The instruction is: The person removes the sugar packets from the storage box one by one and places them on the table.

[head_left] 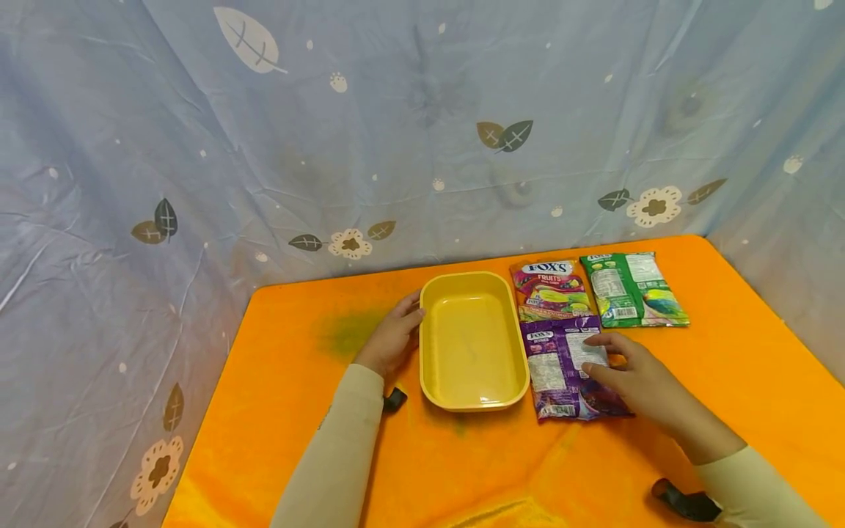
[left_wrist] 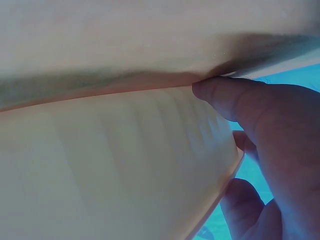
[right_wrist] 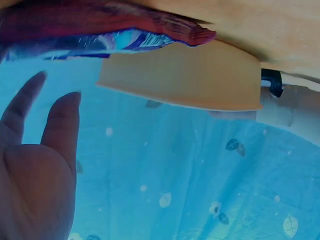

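Observation:
A shallow yellow tray [head_left: 472,341] sits mid-table with nothing in it. My left hand [head_left: 399,330] lies against its left wall, fingers fairly straight. In the left wrist view the thumb [left_wrist: 222,92] touches the tray [left_wrist: 115,170] where its wall meets the table. Just right of the tray lies a purple candy bag [head_left: 561,367]. My right hand [head_left: 597,357] rests flat on the bag's right half, fingers extended. The right wrist view shows that hand [right_wrist: 37,150] with open palm, the purple bag [right_wrist: 100,30] and the tray [right_wrist: 185,80] beyond it.
Behind the purple bag lie a red Fox's fruit candy bag [head_left: 551,290] and a green bag [head_left: 634,290]. The orange table [head_left: 739,367] ends at a blue leaf-print cloth [head_left: 396,110] at the back and sides. Black straps [head_left: 394,400] sit on both wrists.

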`<act>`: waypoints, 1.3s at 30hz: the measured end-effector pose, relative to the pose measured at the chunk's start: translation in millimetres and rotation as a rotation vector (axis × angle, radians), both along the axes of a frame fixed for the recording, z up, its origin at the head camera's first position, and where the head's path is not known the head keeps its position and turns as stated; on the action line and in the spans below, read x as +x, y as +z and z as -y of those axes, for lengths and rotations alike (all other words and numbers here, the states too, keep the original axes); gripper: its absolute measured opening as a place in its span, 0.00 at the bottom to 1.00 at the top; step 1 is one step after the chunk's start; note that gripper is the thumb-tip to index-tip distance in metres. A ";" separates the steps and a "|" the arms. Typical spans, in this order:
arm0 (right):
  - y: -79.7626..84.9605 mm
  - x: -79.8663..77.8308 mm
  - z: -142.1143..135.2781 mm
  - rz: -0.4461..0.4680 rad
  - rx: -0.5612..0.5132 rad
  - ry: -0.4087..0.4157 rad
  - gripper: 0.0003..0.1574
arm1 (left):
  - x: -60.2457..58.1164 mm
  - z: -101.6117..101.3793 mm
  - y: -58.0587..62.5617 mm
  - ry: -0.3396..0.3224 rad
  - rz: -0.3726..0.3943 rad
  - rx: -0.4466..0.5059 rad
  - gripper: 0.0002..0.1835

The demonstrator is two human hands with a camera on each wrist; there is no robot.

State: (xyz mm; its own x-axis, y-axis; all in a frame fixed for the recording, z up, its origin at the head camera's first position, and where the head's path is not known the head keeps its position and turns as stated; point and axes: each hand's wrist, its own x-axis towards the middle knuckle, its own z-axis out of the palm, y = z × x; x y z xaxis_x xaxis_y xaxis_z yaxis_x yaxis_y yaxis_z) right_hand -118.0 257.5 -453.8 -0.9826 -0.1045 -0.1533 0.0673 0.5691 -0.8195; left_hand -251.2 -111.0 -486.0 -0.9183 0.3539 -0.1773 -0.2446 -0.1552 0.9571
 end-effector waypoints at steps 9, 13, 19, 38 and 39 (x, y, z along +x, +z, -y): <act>-2.8 -2.9 -2.4 -0.053 0.027 0.025 0.32 | -1.4 -1.3 -3.5 -0.005 -0.032 -0.009 0.23; 3.4 -4.3 -2.0 -0.073 0.022 0.007 0.35 | -1.8 -1.5 -5.5 0.015 -0.062 -0.056 0.23; 20.2 -11.7 10.4 -0.170 0.065 -0.003 0.38 | -2.4 -0.7 1.0 0.039 -0.222 -0.338 0.27; 62.0 -104.8 74.6 -0.592 0.535 0.118 0.49 | -39.6 20.2 48.3 0.063 -0.634 -0.926 0.35; 61.3 -112.5 76.1 -0.585 0.578 0.122 0.51 | -44.0 23.1 48.4 0.063 -0.655 -0.973 0.37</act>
State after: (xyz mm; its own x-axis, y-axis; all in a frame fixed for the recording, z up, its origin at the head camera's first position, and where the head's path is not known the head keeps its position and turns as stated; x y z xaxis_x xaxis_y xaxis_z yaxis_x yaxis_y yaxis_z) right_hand -230.6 181.4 -392.5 -0.9072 -0.2773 0.3165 -0.3685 0.8867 -0.2794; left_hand -295.2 -134.1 -437.6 -0.9456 0.2805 0.1648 0.3206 0.7170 0.6190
